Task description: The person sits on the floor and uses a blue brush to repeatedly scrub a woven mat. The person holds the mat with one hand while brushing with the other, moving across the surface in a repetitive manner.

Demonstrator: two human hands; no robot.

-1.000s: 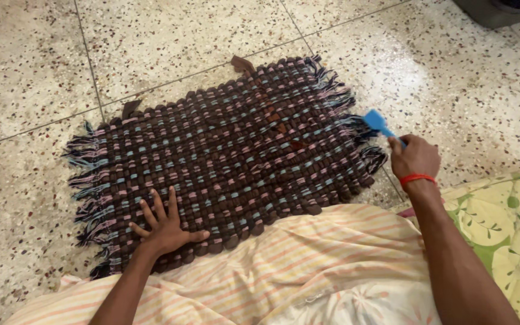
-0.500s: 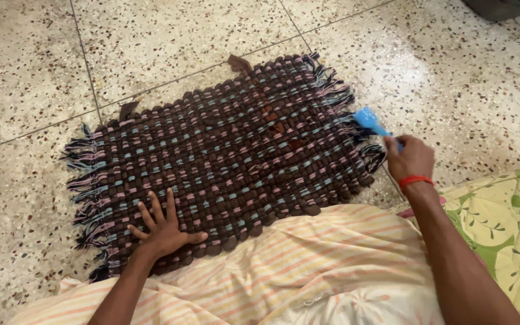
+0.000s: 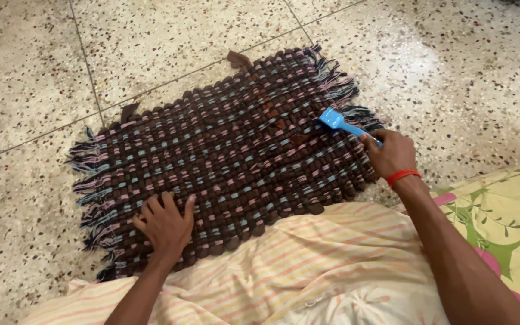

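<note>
A dark brown woven mat (image 3: pixel 230 150) with pink and light blue threads and fringed ends lies flat on the speckled floor. My left hand (image 3: pixel 165 225) rests palm down on the mat's near left part, fingers drawn together. My right hand (image 3: pixel 390 153) grips the handle of a small blue brush (image 3: pixel 338 122). The brush head sits on the mat near its right fringe (image 3: pixel 344 96). A red band circles my right wrist.
A striped peach and white cloth (image 3: pixel 308 265) covers my lap and overlaps the mat's near edge. A yellow and green floral cloth (image 3: pixel 501 210) lies at the right. Speckled terrazzo tiles (image 3: pixel 170 36) surround the mat.
My right hand has moved the blue brush leftward from beyond the right fringe onto the mat. My left hand's fingers have drawn closer together.
</note>
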